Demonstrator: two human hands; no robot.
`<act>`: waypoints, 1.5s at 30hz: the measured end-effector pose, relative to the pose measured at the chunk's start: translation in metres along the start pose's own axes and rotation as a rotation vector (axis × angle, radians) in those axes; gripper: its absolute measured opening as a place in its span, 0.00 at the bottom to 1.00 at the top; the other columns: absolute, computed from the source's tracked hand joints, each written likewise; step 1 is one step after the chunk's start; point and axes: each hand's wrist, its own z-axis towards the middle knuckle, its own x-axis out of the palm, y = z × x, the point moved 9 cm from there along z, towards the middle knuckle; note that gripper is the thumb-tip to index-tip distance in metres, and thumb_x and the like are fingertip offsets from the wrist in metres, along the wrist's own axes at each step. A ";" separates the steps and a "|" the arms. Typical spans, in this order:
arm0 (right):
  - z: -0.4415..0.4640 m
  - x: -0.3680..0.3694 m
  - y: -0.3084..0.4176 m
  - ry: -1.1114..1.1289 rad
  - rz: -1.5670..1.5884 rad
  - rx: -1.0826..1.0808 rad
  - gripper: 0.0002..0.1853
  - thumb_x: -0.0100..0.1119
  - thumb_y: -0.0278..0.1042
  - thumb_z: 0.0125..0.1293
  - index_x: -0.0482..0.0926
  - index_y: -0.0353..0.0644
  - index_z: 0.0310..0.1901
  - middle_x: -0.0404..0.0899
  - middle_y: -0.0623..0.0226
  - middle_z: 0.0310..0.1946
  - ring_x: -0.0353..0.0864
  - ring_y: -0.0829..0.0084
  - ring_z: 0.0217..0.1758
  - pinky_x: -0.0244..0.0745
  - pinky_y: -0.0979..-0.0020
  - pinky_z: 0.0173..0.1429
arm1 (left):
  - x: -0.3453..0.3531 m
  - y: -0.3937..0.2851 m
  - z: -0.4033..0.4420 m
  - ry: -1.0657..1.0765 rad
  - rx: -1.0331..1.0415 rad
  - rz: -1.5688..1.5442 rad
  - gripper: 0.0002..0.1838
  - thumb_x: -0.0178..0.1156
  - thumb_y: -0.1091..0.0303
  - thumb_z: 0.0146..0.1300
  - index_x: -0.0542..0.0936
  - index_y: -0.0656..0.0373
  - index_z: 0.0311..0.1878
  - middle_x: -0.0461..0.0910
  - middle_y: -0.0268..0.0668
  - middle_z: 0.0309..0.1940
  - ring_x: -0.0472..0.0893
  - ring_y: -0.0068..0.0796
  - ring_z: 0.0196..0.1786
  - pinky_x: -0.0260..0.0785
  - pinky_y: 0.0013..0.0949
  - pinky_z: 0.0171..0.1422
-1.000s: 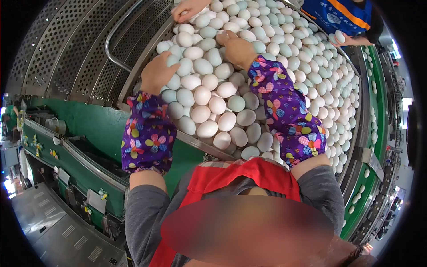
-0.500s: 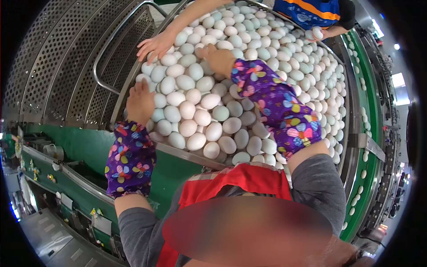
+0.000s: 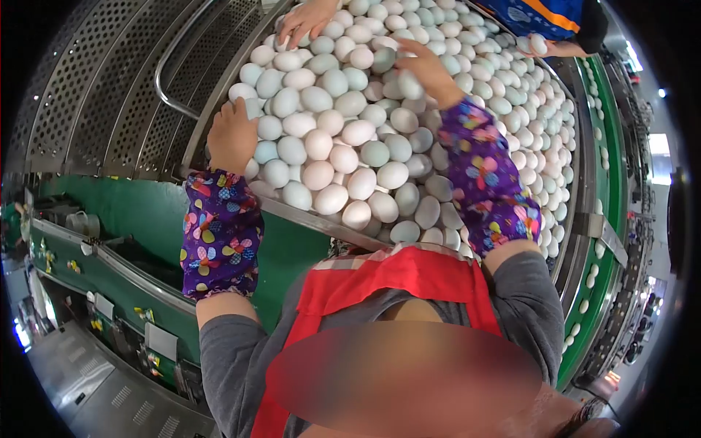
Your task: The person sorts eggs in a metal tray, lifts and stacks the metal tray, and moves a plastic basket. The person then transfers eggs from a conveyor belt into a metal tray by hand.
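Note:
Many white, pinkish and pale green eggs (image 3: 318, 144) lie in a metal-rimmed tray (image 3: 321, 221) in front of me. My left hand (image 3: 232, 136) is at the tray's left edge, its fingers bent over eggs there; what is under the fingers is partly hidden. My right hand (image 3: 429, 71) is over the upper middle of the eggs, thumb and fingers apart, with a pale egg (image 3: 410, 85) just below its fingers. Whether it touches that egg is unclear. Both forearms wear purple flowered sleeves.
Another person's hand (image 3: 308, 20) rests on eggs at the top left. A co-worker's hand at the upper right holds eggs (image 3: 537, 44). Perforated metal panels (image 3: 109, 80) stand left, and a green conveyor (image 3: 590, 321) carrying eggs runs along the right.
My right hand has moved right across the eggs and its fingers have spread. My left hand stays near the left edge. The other person's hand at the top has drawn back upward.

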 end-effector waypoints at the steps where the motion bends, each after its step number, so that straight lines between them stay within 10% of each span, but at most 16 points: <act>1: -0.025 -0.005 -0.001 0.070 0.490 0.218 0.21 0.60 0.34 0.61 0.74 0.36 0.55 0.77 0.59 0.52 0.82 0.69 0.42 0.80 0.68 0.47 | 0.000 0.002 -0.003 0.017 -0.009 -0.018 0.28 0.63 0.56 0.58 0.70 0.58 0.58 0.74 0.46 0.46 0.76 0.46 0.48 0.74 0.43 0.47; 3: -0.026 -0.040 -0.049 0.099 0.744 0.048 0.17 0.60 0.35 0.64 0.75 0.37 0.52 0.78 0.60 0.48 0.81 0.68 0.42 0.81 0.67 0.47 | 0.001 0.004 -0.003 -0.004 -0.006 -0.041 0.26 0.63 0.56 0.57 0.71 0.58 0.55 0.75 0.45 0.45 0.76 0.47 0.49 0.73 0.43 0.48; 4: -0.045 -0.030 -0.068 0.050 1.282 0.462 0.17 0.60 0.36 0.64 0.75 0.37 0.51 0.78 0.61 0.47 0.81 0.68 0.42 0.80 0.67 0.47 | 0.001 0.003 -0.001 -0.017 -0.002 -0.054 0.25 0.64 0.56 0.57 0.72 0.59 0.53 0.75 0.45 0.45 0.75 0.47 0.49 0.73 0.44 0.49; 7: -0.076 -0.022 -0.052 -0.137 1.192 0.557 0.16 0.60 0.36 0.65 0.75 0.38 0.51 0.79 0.62 0.46 0.80 0.68 0.41 0.80 0.67 0.47 | 0.007 0.002 0.009 0.058 -0.003 -0.028 0.21 0.64 0.56 0.57 0.73 0.59 0.48 0.76 0.44 0.44 0.75 0.48 0.50 0.72 0.44 0.51; 9: -0.057 -0.015 -0.018 0.054 0.487 -0.121 0.17 0.60 0.38 0.64 0.75 0.40 0.51 0.79 0.63 0.43 0.80 0.67 0.40 0.80 0.66 0.47 | 0.001 0.000 0.009 0.069 -0.022 -0.054 0.20 0.64 0.56 0.57 0.73 0.59 0.47 0.76 0.44 0.45 0.74 0.48 0.51 0.71 0.44 0.52; 11: -0.065 0.032 -0.005 0.168 0.393 0.236 0.19 0.62 0.43 0.61 0.75 0.42 0.50 0.80 0.63 0.39 0.81 0.62 0.41 0.80 0.64 0.46 | -0.001 0.000 0.008 0.080 -0.035 -0.074 0.22 0.63 0.56 0.58 0.72 0.59 0.50 0.76 0.45 0.47 0.74 0.48 0.52 0.69 0.45 0.55; 14: -0.044 0.055 0.029 -0.007 -0.657 -0.144 0.21 0.64 0.49 0.58 0.77 0.41 0.45 0.80 0.61 0.41 0.81 0.60 0.44 0.78 0.64 0.45 | 0.001 0.003 0.006 0.095 -0.052 -0.106 0.26 0.61 0.56 0.59 0.71 0.59 0.57 0.75 0.46 0.50 0.73 0.50 0.54 0.67 0.46 0.58; 20: -0.056 0.084 0.047 -0.296 -1.160 -0.531 0.25 0.64 0.57 0.56 0.76 0.39 0.36 0.78 0.59 0.37 0.80 0.57 0.39 0.75 0.62 0.41 | 0.001 0.006 0.004 0.106 -0.070 -0.163 0.24 0.62 0.57 0.59 0.72 0.59 0.54 0.76 0.46 0.49 0.74 0.50 0.53 0.68 0.47 0.56; 27: -0.036 0.071 0.021 -0.093 -1.225 -0.132 0.36 0.50 0.67 0.62 0.78 0.34 0.48 0.75 0.54 0.49 0.75 0.56 0.54 0.71 0.56 0.57 | 0.000 0.005 0.003 0.033 -0.020 -0.078 0.20 0.64 0.54 0.55 0.75 0.60 0.43 0.77 0.44 0.45 0.75 0.45 0.50 0.71 0.46 0.50; 31: -0.027 0.048 0.008 -0.134 -1.181 -0.042 0.35 0.49 0.66 0.63 0.77 0.34 0.49 0.74 0.52 0.51 0.74 0.54 0.55 0.71 0.54 0.56 | -0.010 0.010 0.002 -0.224 -0.059 -0.184 0.30 0.62 0.52 0.58 0.71 0.64 0.57 0.69 0.45 0.58 0.70 0.46 0.59 0.69 0.45 0.57; 34: -0.041 0.060 0.037 -0.373 -0.938 -0.499 0.35 0.49 0.64 0.64 0.74 0.34 0.53 0.74 0.50 0.52 0.74 0.52 0.54 0.71 0.52 0.54 | -0.007 -0.003 0.014 -0.323 0.130 -0.206 0.35 0.58 0.47 0.61 0.66 0.61 0.65 0.65 0.47 0.64 0.63 0.47 0.68 0.63 0.46 0.65; 45: -0.040 0.102 0.019 0.048 -1.052 -0.302 0.35 0.41 0.66 0.67 0.63 0.50 0.67 0.56 0.63 0.71 0.57 0.56 0.72 0.55 0.41 0.69 | 0.021 -0.042 0.055 0.062 0.160 -0.014 0.41 0.43 0.36 0.66 0.58 0.58 0.71 0.57 0.43 0.72 0.56 0.41 0.74 0.53 0.58 0.70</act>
